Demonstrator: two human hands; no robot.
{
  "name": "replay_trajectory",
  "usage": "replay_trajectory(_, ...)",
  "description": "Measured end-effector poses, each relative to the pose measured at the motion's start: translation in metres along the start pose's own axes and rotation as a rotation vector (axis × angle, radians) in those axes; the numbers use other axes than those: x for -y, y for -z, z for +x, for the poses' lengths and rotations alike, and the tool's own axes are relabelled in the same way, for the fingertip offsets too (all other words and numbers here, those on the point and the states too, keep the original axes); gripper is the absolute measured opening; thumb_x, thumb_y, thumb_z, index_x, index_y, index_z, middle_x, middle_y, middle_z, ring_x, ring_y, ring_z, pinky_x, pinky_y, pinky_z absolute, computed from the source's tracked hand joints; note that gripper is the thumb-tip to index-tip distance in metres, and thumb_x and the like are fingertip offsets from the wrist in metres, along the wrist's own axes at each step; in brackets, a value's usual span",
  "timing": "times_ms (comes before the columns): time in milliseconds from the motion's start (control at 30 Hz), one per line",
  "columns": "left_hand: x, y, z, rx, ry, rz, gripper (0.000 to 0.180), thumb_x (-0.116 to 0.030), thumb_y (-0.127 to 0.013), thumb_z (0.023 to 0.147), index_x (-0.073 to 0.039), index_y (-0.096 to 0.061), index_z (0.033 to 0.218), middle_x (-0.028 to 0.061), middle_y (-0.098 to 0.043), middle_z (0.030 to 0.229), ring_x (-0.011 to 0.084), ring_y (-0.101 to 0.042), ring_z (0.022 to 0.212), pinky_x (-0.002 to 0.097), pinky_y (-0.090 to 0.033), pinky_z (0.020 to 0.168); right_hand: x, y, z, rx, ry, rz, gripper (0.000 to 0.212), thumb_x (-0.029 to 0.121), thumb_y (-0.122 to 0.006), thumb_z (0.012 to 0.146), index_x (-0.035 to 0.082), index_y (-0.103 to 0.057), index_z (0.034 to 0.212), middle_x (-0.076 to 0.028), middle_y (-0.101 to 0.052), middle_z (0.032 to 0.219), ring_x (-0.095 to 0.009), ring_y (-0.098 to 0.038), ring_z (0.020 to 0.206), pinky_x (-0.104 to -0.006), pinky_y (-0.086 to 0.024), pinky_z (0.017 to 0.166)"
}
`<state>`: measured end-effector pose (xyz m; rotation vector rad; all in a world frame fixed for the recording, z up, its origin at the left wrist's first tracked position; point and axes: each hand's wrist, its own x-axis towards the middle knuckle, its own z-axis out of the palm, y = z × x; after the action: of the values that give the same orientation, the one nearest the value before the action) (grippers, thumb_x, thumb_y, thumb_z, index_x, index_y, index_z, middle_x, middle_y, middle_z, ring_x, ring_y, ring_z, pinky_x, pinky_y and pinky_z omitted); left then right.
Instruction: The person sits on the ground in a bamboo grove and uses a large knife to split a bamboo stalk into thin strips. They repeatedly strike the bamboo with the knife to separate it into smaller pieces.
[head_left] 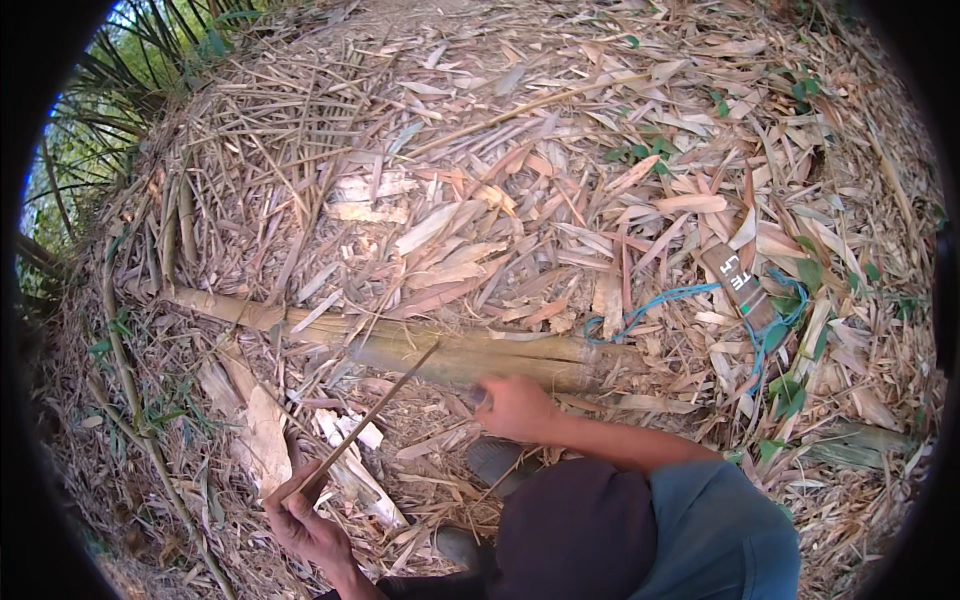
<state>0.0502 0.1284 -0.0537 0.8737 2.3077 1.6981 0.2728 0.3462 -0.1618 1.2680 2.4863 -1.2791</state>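
My left hand (pixel 312 530), at the lower left, is closed on the lower end of a thin brown stick (pixel 375 410). The stick slants up and right, and its tip overlaps a thick bamboo pole (pixel 480 355) in the view. That pole lies across the ground, yellow-green, with a dark crack towards its right end. Just below it, my right hand (pixel 518 408) is curled and slightly blurred. Something small and dark shows at its fingers, too smeared to name. Pale split pieces of wood or bamboo (pixel 355 465) lie between my hands.
Dry bamboo sheaths and leaves (pixel 470 240) cover the ground. A brown rectangular object (pixel 740 280) with white marks lies at the right, with blue cord (pixel 660 300) by it. Long thin stalks (pixel 145 430) run along the left. My shoes (pixel 490 460) are near the pole.
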Motion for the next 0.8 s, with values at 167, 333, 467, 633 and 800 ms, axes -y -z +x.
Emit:
replay_trajectory(167, -0.005, -0.012, -0.008, -0.027, -0.034, -0.044, 0.042, -0.037, -0.045, 0.106, 0.004, -0.052, 0.103, 0.0251, -0.069, 0.098, 0.0291, -0.072, 0.091, 0.0354, -0.062, 0.074, -0.037, -0.002, 0.018, -0.023, -0.104, -0.114, 0.035, 0.025, -0.069, 0.077, 0.005, -0.068, 0.106, -0.025, -0.069, 0.078, -0.042, -0.069, 0.077, -0.0523, -0.056, 0.072)
replay_trajectory(333, 0.001, -0.003, -0.001, -0.055, -0.008, -0.003, 0.040, -0.036, -0.046, 0.106, 0.004, -0.052, 0.104, 0.0247, -0.070, 0.097, 0.0291, -0.073, 0.089, 0.0366, -0.063, 0.075, -0.012, -0.012, -0.011, -0.037, -0.124, -0.114, 0.034, 0.025, -0.068, 0.076, 0.001, -0.069, 0.101, -0.027, -0.068, 0.082, -0.044, -0.068, 0.080, -0.0511, -0.055, 0.074)
replay_trajectory(467, 0.005, 0.000, 0.003, -0.037, -0.004, -0.035, 0.038, -0.034, -0.047, 0.106, 0.003, -0.053, 0.106, 0.0242, -0.070, 0.099, 0.0296, -0.073, 0.090, 0.0381, -0.063, 0.077, -0.052, -0.014, 0.020, -0.063, -0.218, -0.142, 0.034, 0.024, -0.070, 0.075, 0.001, -0.068, 0.100, -0.028, -0.068, 0.081, -0.044, -0.068, 0.080, -0.0511, -0.055, 0.073)
replay_trajectory(633, 0.004, 0.000, 0.002, -0.060, 0.040, -0.076, 0.036, -0.035, -0.049, 0.105, 0.001, -0.051, 0.106, 0.0246, -0.070, 0.100, 0.0306, -0.073, 0.094, 0.0378, -0.063, 0.077, -0.045, 0.002, 0.021, 0.074, -0.322, 0.028, 0.036, 0.025, -0.071, 0.076, 0.001, -0.068, 0.103, -0.026, -0.069, 0.082, -0.041, -0.069, 0.078, -0.0498, -0.055, 0.070)
replay_trajectory(800, -0.005, 0.004, 0.000, 0.019, 0.016, -0.057, 0.039, -0.038, -0.051, 0.104, 0.001, -0.051, 0.104, 0.0253, -0.070, 0.099, 0.0318, -0.072, 0.096, 0.0382, -0.063, 0.076, -0.021, 0.003, 0.004, 0.019, -0.111, -0.064, 0.034, 0.025, -0.072, 0.073, 0.003, -0.067, 0.099, -0.020, -0.069, 0.076, -0.039, -0.067, 0.065, -0.0465, -0.055, 0.065)
